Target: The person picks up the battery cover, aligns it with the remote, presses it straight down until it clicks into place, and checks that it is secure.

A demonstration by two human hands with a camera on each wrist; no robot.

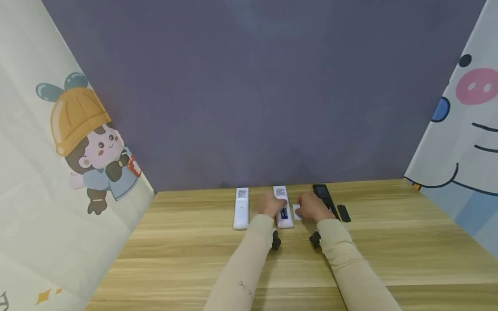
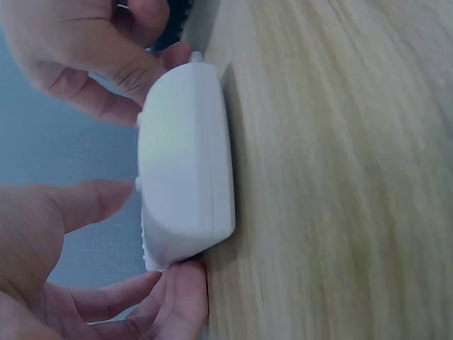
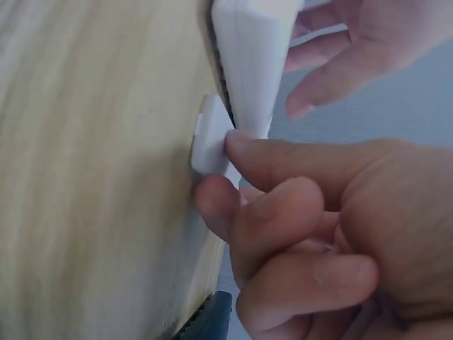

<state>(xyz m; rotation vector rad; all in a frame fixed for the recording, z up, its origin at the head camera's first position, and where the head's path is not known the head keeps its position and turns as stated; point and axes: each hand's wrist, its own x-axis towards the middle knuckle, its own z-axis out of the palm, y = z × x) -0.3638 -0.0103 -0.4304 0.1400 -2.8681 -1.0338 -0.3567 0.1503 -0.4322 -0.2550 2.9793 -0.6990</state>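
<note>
A white remote control (image 1: 287,223) lies back-up in the middle of the table, its compartment showing dark batteries (image 1: 284,212). My left hand (image 1: 269,204) holds this remote, thumb over its upper face and fingers along its left side. Just to the right, my right hand (image 1: 312,206) pinches a small white battery cover (image 3: 212,142) between thumb and forefinger. The cover's lower edge is close to the wood; whether it touches is unclear. In the right wrist view, it is near the end of the white remote. A black remote control (image 1: 321,190) lies partly hidden behind my right hand.
Left of my left hand lies another white remote control (image 1: 241,211), back-up. At the right is a loose black battery cover (image 1: 344,213). A dark grey panel (image 1: 249,95) rises along the wooden table's (image 1: 179,242) back edge, with printed cloths on both sides.
</note>
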